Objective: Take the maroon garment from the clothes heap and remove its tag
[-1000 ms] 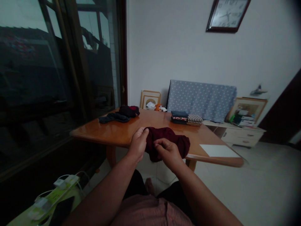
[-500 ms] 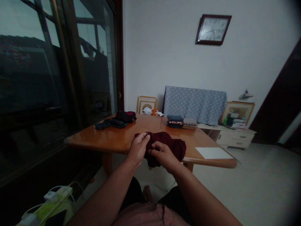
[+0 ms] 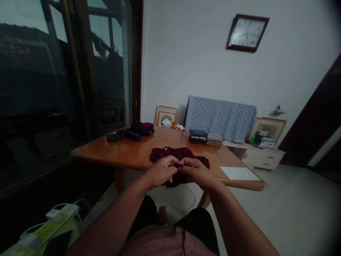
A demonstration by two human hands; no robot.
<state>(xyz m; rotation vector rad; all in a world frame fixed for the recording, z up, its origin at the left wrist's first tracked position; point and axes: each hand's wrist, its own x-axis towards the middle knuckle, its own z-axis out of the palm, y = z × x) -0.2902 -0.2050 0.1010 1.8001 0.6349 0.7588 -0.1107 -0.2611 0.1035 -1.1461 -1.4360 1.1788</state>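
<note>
1. Maroon cloth (image 3: 170, 153) lies on the tabletop (image 3: 119, 153), its near part hanging over the rim; the left hand (image 3: 161, 171) and right hand (image 3: 195, 173) meet there, each grip pinching a fold between fingers and thumb.
2. A slack pinch could let the fold slip free.
3. The overhanging weight could drag the cloth down to the floor (image 3: 293, 202).

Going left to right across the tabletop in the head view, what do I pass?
Dark grey cloth, dark red-and-black cloth bundle, folded clothes stack, striped folded cloth, white sheet.
</note>
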